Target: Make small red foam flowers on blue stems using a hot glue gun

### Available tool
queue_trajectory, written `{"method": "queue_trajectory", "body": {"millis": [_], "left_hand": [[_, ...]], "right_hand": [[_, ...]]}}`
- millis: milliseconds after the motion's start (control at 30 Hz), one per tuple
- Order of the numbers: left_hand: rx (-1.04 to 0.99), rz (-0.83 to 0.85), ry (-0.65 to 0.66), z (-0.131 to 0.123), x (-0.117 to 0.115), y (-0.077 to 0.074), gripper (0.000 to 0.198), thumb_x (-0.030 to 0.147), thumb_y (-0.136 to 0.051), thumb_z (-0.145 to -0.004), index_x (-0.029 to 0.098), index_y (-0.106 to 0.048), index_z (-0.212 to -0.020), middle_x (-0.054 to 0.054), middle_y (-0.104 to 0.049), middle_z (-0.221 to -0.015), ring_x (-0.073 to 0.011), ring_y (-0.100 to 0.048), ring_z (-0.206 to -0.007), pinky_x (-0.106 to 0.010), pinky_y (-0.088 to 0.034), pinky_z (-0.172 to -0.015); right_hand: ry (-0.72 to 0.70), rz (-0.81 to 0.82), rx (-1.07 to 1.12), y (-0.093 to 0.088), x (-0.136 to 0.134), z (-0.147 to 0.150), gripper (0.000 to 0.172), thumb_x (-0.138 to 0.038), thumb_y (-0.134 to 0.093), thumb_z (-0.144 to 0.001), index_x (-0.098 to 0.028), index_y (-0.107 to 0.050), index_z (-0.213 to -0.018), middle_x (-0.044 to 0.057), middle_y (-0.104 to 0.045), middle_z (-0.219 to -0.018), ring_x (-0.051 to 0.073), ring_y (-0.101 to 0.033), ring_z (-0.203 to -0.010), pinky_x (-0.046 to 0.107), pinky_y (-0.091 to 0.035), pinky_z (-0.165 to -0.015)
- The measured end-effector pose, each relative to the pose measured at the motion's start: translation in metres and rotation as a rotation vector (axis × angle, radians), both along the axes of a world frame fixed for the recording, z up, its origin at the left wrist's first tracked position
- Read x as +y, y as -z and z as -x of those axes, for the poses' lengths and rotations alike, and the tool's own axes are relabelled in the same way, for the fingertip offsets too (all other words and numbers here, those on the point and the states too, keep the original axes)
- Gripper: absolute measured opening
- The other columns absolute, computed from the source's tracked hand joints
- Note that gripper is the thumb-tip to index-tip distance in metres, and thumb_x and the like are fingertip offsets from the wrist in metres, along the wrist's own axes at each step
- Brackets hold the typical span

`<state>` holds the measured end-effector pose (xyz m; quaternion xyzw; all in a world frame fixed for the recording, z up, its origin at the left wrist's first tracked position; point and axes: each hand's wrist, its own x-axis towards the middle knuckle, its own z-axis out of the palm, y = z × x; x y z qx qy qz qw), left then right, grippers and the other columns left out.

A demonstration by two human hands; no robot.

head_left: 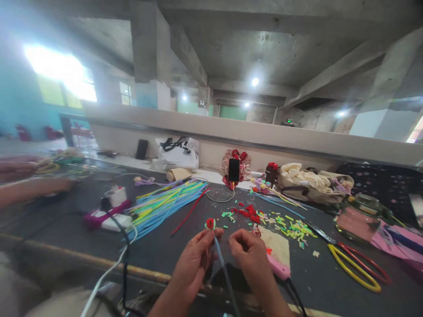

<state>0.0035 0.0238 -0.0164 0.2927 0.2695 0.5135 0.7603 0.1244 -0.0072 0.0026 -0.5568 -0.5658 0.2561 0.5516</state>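
Observation:
My left hand (pixel 194 259) is closed in a pinch on a thin blue-grey stem (pixel 222 259) topped by a small red flower (pixel 210 223) with a green base. The stem runs down between my hands toward me. My right hand (pixel 248 252) is curled shut just right of the stem, near its upper part; whether it grips anything I cannot make out. Both hands hover over a dark table (pixel 165 246). A pink glue gun (pixel 278 267) lies under my right wrist, partly on a beige cloth (pixel 277 244).
A bundle of coloured stems (pixel 165 203) and a loose red stem (pixel 190 212) lie to the left. Red and green scraps (pixel 280 220) scatter ahead. Yellow-and-red scissors (pixel 357 264) lie right. A power strip (pixel 110 215), a phone (pixel 233 170), bags and a glass jar (pixel 357 218) stand around.

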Motion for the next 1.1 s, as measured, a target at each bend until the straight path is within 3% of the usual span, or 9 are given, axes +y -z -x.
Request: {"method": "queue_trajectory", "body": {"millis": [100,200,267,367,567,733,833,967,1100], "left_hand": [[-0.023,-0.001,0.085,0.001,0.000,0.001,0.014,0.025,-0.070,-0.062,0.014,-0.067,-0.068,0.000,-0.063,-0.063,-0.0073,-0.053,-0.052,-0.015,-0.039,-0.046],[0.047,-0.029,0.124,0.000,-0.003,0.001,0.017,0.028,-0.071,-0.060,0.013,-0.065,-0.066,0.001,-0.059,-0.055,-0.0032,-0.045,-0.040,-0.012,-0.028,-0.037],[0.120,-0.072,0.140,-0.002,-0.006,0.000,0.019,0.032,-0.070,-0.061,0.013,-0.064,-0.063,0.002,-0.056,-0.049,-0.0016,-0.038,-0.035,-0.012,-0.019,-0.034],[0.182,-0.165,0.180,-0.006,-0.013,-0.005,0.024,0.036,-0.068,-0.062,0.012,-0.064,-0.058,0.001,-0.053,-0.045,-0.0022,-0.034,-0.034,-0.014,-0.016,-0.035],[0.141,-0.259,0.239,-0.012,-0.020,-0.013,0.029,0.038,-0.071,-0.055,0.012,-0.062,-0.048,0.006,-0.039,-0.038,-0.0038,-0.029,-0.037,-0.017,-0.021,-0.040],[0.188,-0.242,0.160,-0.014,-0.020,-0.007,0.026,0.035,-0.075,-0.050,0.012,-0.063,-0.048,0.003,-0.049,-0.045,-0.0069,-0.039,-0.042,-0.018,-0.028,-0.043],[0.184,-0.190,0.199,-0.014,-0.019,-0.004,0.025,0.035,-0.073,-0.053,0.013,-0.062,-0.049,0.005,-0.045,-0.038,-0.0057,-0.038,-0.037,-0.017,-0.028,-0.040],[0.174,-0.132,0.118,-0.006,-0.011,-0.003,0.022,0.034,-0.068,-0.061,0.012,-0.064,-0.058,0.003,-0.055,-0.045,0.0000,-0.033,-0.029,-0.012,-0.018,-0.031],[0.138,-0.121,0.075,0.005,0.001,-0.003,0.019,0.032,-0.068,-0.062,0.014,-0.065,-0.067,-0.002,-0.066,-0.059,0.0015,-0.032,-0.025,-0.011,-0.017,-0.026]], "right_hand": [[-0.049,0.019,0.108,-0.004,0.004,-0.006,0.011,-0.023,-0.052,-0.067,-0.014,-0.055,-0.060,-0.006,-0.044,-0.047,0.007,-0.037,-0.042,0.017,-0.030,-0.040],[-0.124,0.014,0.201,-0.007,0.004,-0.004,0.008,-0.023,-0.056,-0.066,-0.014,-0.056,-0.066,-0.005,-0.049,-0.051,0.006,-0.040,-0.043,0.016,-0.030,-0.040],[-0.194,0.022,0.251,-0.006,0.000,-0.001,0.012,-0.026,-0.056,-0.069,-0.015,-0.056,-0.068,-0.005,-0.050,-0.051,0.006,-0.039,-0.041,0.016,-0.030,-0.039],[-0.254,0.024,0.320,0.000,-0.009,0.000,0.020,-0.035,-0.055,-0.073,-0.016,-0.057,-0.069,-0.007,-0.047,-0.048,0.005,-0.036,-0.039,0.015,-0.029,-0.037],[-0.128,-0.029,0.162,0.011,-0.021,-0.011,0.021,-0.036,-0.058,-0.070,-0.015,-0.058,-0.067,-0.002,-0.053,-0.053,0.008,-0.043,-0.043,0.018,-0.033,-0.041],[-0.005,-0.169,-0.140,0.020,-0.025,-0.013,0.017,-0.030,-0.048,-0.077,-0.018,-0.054,-0.067,0.000,-0.054,-0.061,0.013,-0.049,-0.056,0.022,-0.036,-0.052],[0.065,-0.263,-0.242,0.025,-0.029,-0.013,0.019,-0.029,-0.043,-0.080,-0.020,-0.049,-0.065,-0.001,-0.050,-0.060,0.013,-0.046,-0.055,0.023,-0.035,-0.054],[0.114,-0.225,-0.217,0.033,-0.040,-0.030,0.022,-0.036,-0.041,-0.080,-0.021,-0.050,-0.066,-0.001,-0.048,-0.060,0.013,-0.043,-0.052,0.021,-0.034,-0.051],[0.262,-0.126,-0.179,0.037,-0.066,-0.068,0.022,-0.040,-0.050,-0.073,-0.022,-0.053,-0.061,0.000,-0.050,-0.058,0.014,-0.046,-0.053,0.020,-0.034,-0.048]]}}
